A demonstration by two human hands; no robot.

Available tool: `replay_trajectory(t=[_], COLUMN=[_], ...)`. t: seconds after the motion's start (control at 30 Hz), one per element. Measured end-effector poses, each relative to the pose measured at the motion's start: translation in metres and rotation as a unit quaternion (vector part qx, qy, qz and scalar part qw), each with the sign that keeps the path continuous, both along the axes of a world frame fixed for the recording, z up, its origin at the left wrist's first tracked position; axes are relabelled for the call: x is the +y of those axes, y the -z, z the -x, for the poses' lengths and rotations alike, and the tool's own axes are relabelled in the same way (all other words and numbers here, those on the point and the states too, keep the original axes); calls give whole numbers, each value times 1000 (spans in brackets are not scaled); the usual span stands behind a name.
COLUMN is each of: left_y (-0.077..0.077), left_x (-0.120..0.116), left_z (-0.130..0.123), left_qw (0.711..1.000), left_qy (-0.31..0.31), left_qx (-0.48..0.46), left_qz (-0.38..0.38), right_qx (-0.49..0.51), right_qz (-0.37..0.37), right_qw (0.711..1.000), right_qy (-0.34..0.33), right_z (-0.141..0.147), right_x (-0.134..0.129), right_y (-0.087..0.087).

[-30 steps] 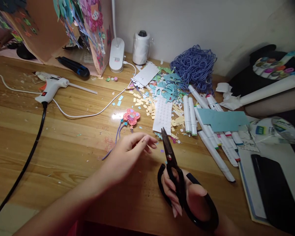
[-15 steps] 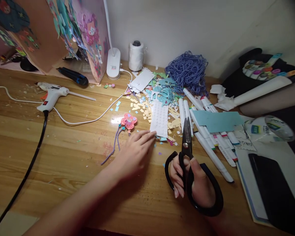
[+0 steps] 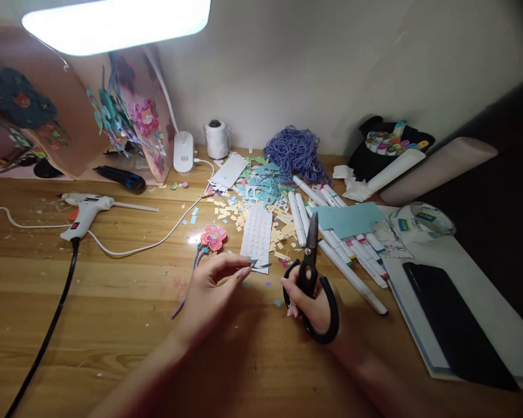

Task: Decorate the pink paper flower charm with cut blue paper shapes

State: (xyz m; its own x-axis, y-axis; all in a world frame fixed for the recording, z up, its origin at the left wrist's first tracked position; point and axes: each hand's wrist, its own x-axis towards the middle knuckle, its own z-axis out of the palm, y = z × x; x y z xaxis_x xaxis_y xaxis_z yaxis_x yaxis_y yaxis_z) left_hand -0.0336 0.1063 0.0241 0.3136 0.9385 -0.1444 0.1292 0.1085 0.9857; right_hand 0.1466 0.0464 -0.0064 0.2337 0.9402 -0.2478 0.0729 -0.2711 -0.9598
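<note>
My left hand (image 3: 215, 284) is closed in a pinch on a small dark grey paper piece (image 3: 260, 265) with pointed ends. That piece is held over the near end of a white sheet of round raised dots (image 3: 256, 235). To the right, my right hand (image 3: 316, 305) grips black-handled scissors (image 3: 308, 252), blades upward and looking closed. Just beyond my left hand lies a red flower ornament (image 3: 213, 238) with purple cord tails. Some right-hand fingers are hidden behind the scissor handles.
Paper scraps (image 3: 261, 186) and purple cord (image 3: 294, 151) lie at the back. Markers (image 3: 353, 290), a blue-green paper (image 3: 351, 219) and a tape roll (image 3: 422, 222) are on the right. A glue gun (image 3: 87, 215) with its cable lies left. A lit lamp (image 3: 117, 23) hangs above.
My left fingers have lifted from the table by the dotted sheet and now pinch the dark grey piece. The scissors have turned, with my right hand still round them. The view has tilted up.
</note>
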Motion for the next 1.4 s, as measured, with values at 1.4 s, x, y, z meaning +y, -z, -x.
replay_trajectory(t=[1.4], left_y=[-3], left_x=[-9], left_z=[-7], left_qw=[984], left_qy=[51], left_qx=[-48], left_qz=[161], right_qx=[252], right_qz=[15], right_qw=[952], right_qy=[-173], right_z=[4], right_x=[-15], right_y=[11])
